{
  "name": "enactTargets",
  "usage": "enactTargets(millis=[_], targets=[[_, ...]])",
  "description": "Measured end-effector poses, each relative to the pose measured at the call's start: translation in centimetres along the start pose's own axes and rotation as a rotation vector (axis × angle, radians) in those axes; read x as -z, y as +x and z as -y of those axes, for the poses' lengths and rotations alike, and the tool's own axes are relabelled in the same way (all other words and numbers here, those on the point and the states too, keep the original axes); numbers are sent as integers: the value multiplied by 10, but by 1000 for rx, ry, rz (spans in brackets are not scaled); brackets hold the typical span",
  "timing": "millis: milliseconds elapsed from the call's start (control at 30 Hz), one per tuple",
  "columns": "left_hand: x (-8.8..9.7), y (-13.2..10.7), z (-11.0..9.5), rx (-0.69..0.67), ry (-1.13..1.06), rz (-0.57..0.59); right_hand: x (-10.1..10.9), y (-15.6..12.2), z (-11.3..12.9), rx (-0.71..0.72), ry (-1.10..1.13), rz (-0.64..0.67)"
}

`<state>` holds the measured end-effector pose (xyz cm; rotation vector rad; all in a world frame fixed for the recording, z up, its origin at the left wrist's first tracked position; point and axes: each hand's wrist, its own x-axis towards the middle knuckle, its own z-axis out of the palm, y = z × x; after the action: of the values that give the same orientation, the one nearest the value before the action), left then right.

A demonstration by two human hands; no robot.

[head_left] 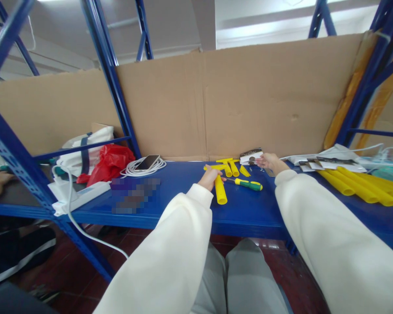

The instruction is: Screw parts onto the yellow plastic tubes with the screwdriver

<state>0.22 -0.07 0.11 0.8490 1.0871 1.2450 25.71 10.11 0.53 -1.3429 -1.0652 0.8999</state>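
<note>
Our left hand (210, 178) grasps a short yellow tube (220, 192) on the shelf's middle, while our right hand (269, 162) reaches a black-and-white packet (251, 156); whether it grips, we cannot tell.
Behind, a cardboard panel (265, 96) stands upright, perhaps so nothing rolls off the back of our blue metal shelf (180, 179); to our right, long yellow tubes (363, 183) lie side by side, probably to leave our hands room. We hold the short tube with its open end towards us, likely to steady it; the green-and-yellow screwdriver (250, 184) lies beside it, handle rightward, perhaps for easy pickup; near our right fingers sit tiny pieces too small to identify.
</note>
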Motion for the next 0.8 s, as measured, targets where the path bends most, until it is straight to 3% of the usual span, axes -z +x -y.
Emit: enactTargets(millis=[133, 267, 367, 500, 633, 800], targets=[[-1, 0, 1, -1, 14, 9, -2, -4, -2, -187, -1, 14], [-2, -1, 1, -15, 19, -12, -6, -13, 1, -183, 6, 0], [-1, -1, 0, -5, 16, -17, -11, -21, 6, -139, -18, -68], [0, 3, -1, -4, 15, 36, -14, -33, 17, 105, -200, -91], [3, 7, -1, -6, 56, 75, -10, -55, 27, 320, -558, 196], [5, 9, 0, -14, 19, 49, 2, -83, 29, 303, -895, 626]])
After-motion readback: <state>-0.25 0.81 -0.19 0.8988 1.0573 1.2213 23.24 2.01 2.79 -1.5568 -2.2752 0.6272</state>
